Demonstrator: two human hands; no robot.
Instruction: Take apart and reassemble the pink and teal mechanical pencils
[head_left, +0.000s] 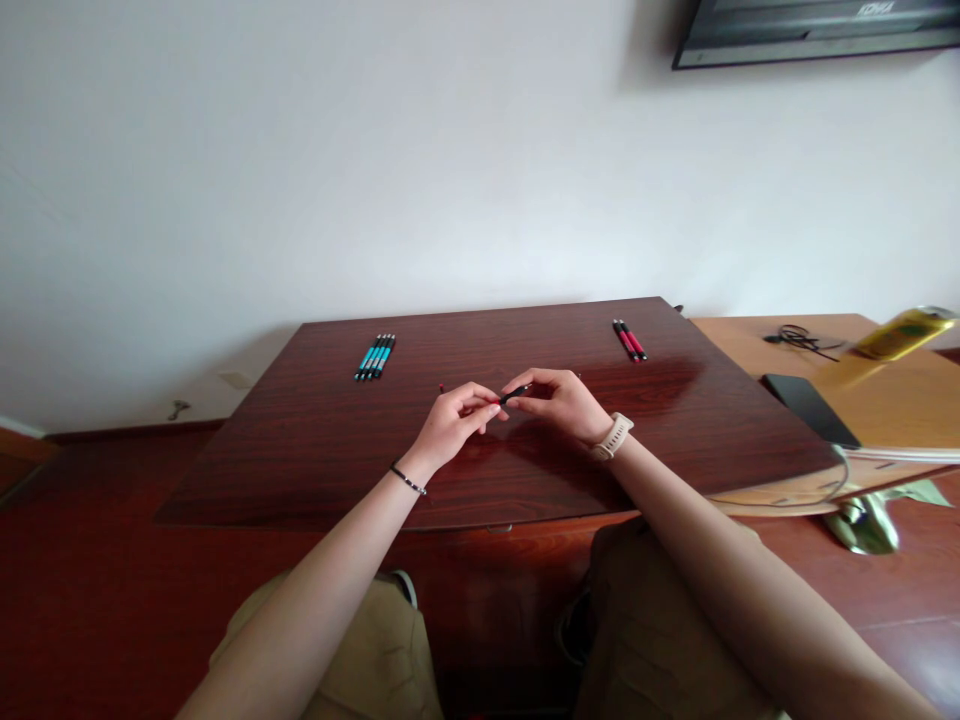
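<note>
Above the middle of the table [330,450], my left hand [459,415] and my right hand [559,402] meet at a pen [514,394]. Its black part shows between the fingertips, with a bit of red at my left fingers. Both hands are closed in a pinch on it, and the fingers cover much of its length. Several blue-and-black pens [375,357] lie side by side at the far left of the table. Toward the far right lie red-and-black pens [629,340]. A tiny red-tipped piece [441,388] shows just beyond my left hand, too small to name.
A lighter wooden cabinet [915,400] adjoins the table on the right, bearing a black cable [801,340], a dark flat object [808,408] and a yellow can [904,333]. A wall [450,170] stands behind, with a screen [817,35] at upper right.
</note>
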